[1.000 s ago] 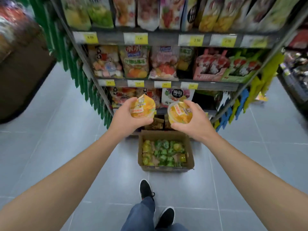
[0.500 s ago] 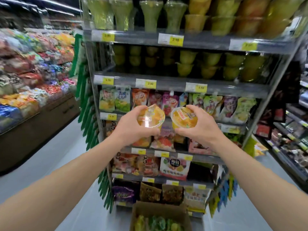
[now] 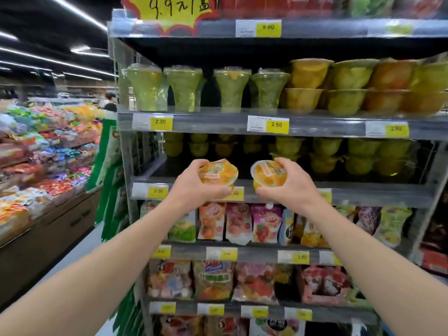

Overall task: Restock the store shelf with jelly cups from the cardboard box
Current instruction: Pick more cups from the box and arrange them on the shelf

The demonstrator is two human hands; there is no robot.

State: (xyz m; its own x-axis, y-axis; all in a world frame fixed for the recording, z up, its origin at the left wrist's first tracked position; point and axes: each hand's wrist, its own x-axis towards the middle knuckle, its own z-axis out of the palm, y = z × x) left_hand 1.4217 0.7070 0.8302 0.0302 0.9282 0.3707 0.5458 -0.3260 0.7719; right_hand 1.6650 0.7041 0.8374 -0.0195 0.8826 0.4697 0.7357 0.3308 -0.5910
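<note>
My left hand (image 3: 194,187) grips orange jelly cup (image 3: 218,172), right hand (image 3: 291,187) grips second cup (image 3: 269,175). Both raised from cardboard box, now out of view, to shelf (image 3: 378,194) front edge, at empty left stretch. Next: set in.

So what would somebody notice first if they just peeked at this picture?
Probably the two orange jelly cups held up in the middle: the left hand grips one cup and the right hand grips the other cup, right in front of a shelf with an empty front part. Next, the rows of green and yellow cups on the shelf above, and the big yellow price sign at the top.
</note>
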